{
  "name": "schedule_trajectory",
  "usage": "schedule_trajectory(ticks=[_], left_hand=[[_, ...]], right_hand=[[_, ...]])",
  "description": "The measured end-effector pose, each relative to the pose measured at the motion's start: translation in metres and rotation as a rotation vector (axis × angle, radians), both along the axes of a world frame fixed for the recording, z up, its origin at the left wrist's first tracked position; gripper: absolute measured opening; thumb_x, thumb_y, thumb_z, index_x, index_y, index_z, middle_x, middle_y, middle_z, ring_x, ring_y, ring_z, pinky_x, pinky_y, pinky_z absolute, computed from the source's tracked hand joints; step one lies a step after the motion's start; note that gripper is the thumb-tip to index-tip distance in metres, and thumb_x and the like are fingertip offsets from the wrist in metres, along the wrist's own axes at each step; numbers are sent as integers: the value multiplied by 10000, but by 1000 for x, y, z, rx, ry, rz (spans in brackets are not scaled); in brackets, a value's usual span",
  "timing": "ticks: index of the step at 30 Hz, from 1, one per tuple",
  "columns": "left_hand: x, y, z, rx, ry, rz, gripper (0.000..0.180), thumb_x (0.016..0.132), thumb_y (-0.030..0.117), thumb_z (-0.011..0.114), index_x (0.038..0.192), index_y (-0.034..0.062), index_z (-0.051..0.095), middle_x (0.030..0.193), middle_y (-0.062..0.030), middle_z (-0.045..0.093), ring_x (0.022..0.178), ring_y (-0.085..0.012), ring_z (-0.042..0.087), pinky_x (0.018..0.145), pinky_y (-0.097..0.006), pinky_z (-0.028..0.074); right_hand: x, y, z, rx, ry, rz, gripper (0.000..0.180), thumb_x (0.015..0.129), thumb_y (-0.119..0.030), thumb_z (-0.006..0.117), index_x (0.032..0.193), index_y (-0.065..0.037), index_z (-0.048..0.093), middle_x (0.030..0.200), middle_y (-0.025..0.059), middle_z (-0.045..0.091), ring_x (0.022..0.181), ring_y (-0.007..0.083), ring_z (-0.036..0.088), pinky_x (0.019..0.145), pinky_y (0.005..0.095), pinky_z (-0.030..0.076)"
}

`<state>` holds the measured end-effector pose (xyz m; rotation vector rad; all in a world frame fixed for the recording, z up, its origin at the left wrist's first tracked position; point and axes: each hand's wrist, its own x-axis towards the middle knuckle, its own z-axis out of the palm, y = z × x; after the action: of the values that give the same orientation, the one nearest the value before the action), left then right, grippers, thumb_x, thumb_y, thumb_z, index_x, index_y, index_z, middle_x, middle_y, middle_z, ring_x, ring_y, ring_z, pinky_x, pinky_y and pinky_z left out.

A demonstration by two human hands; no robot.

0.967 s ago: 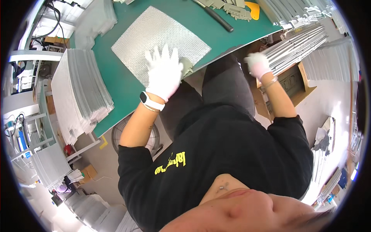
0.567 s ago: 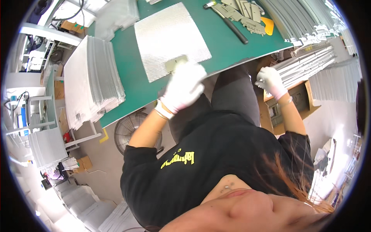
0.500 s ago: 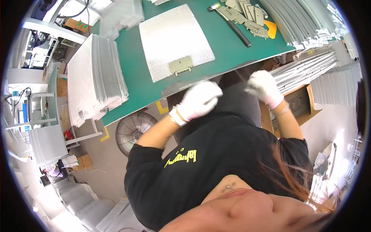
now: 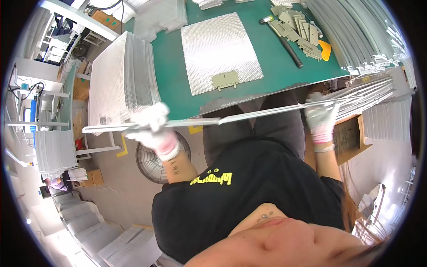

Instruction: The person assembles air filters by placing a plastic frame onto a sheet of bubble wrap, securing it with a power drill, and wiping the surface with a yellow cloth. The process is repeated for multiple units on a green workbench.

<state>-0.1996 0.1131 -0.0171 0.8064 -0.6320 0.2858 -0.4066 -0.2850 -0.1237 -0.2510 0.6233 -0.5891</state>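
Note:
A long, thin pale metal strip (image 4: 262,113) spans the space in front of my body, just off the table's near edge, with a kink or joint near its middle. Toward its left end, my left hand (image 4: 153,127), in a white glove and smeared by motion, is closed around it. My right hand (image 4: 319,120), gloved too, grips the right end. Beyond the strip, a silvery mesh sheet (image 4: 220,46) lies flat on the green table (image 4: 171,89). On the sheet's near edge rests a flat olive-grey plate (image 4: 225,80) with small tabs.
Stacked mesh sheets (image 4: 111,82) stand at the table's left. A hammer (image 4: 289,51), loose olive-grey plates (image 4: 291,26) and an orange curved piece (image 4: 326,50) lie at the back right. Many strips (image 4: 369,100) are bundled at right, above a cardboard box (image 4: 367,133). A floor fan (image 4: 153,167) stands below left.
Both hands held no strip before; now the long strip is between them. My left hand has moved left and the right hand slightly down. The view has shifted, so the table appears farther right.

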Motion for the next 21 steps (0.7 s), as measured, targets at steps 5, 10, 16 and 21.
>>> schedule_trajectory(ticks=[5,10,16,21], left_hand=[[-26,44,-17,754,225,92,660,1037,590,377,737,42,592,563,-27,556,441,-77,418,411,-236,308],[-60,-11,-75,676,295,-273,738,945,702,467,805,-1,643,608,-53,579,457,-74,466,432,-222,345],[-77,-13,-99,686,521,-93,595,1011,525,506,1096,-58,596,765,-103,619,705,-192,598,702,-320,492],[-82,-27,-89,1352,-180,928,714,857,184,697,1463,-17,378,1422,-233,467,1423,-397,326,1174,-484,256]], right_hand=[[-40,-78,89,-596,46,-363,368,997,-362,542,1134,-21,565,1055,132,622,997,260,574,957,429,467],[19,-18,175,-518,-719,181,190,970,-226,612,948,-72,504,825,24,456,803,187,470,819,363,424],[178,36,95,-515,-497,528,378,1074,-355,435,1011,2,542,942,112,584,837,199,572,774,303,502],[201,41,29,-543,-30,604,211,1000,-212,588,1079,-17,568,969,79,602,928,200,630,907,347,543]])
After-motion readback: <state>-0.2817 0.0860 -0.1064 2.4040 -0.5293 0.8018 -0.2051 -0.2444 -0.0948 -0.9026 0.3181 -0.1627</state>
